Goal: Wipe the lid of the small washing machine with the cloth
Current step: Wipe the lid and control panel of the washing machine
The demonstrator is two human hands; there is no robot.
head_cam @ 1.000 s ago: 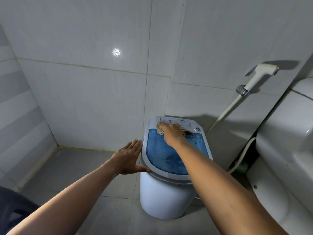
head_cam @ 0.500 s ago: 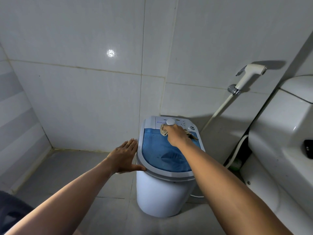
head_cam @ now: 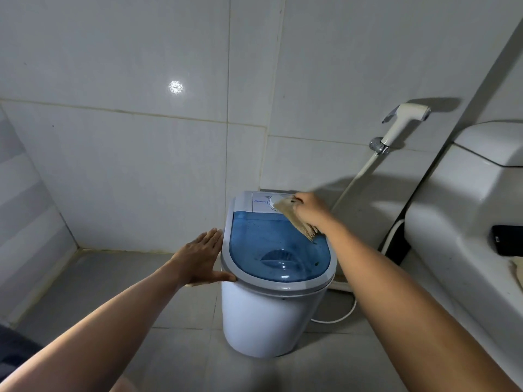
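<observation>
Two hands on washer (head_cam: pixel 271 315): our left hand (head_cam: pixel 202 257) flat vs lid (head_cam: pixel 278 250) rim, right hand (head_cam: pixel 310 212) gripping cloth (head_cam: pixel 295 219) by dial (head_cam: pixel 274 205); cloth could snag dial & turn it

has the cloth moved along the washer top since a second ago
Yes. The cloth under the right hand has slid from the control panel's left part toward its right end, now past the white dial.

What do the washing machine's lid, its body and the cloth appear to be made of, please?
Lid: seemingly translucent blue plastic in a matte grey plastic frame; it is glossy, and shapes show through it.
Body: smooth white plastic, by its soft sheen.
Cloth: beige woven or knitted fabric, limp, with a ribbed edge; the fibre cannot be told.
</observation>
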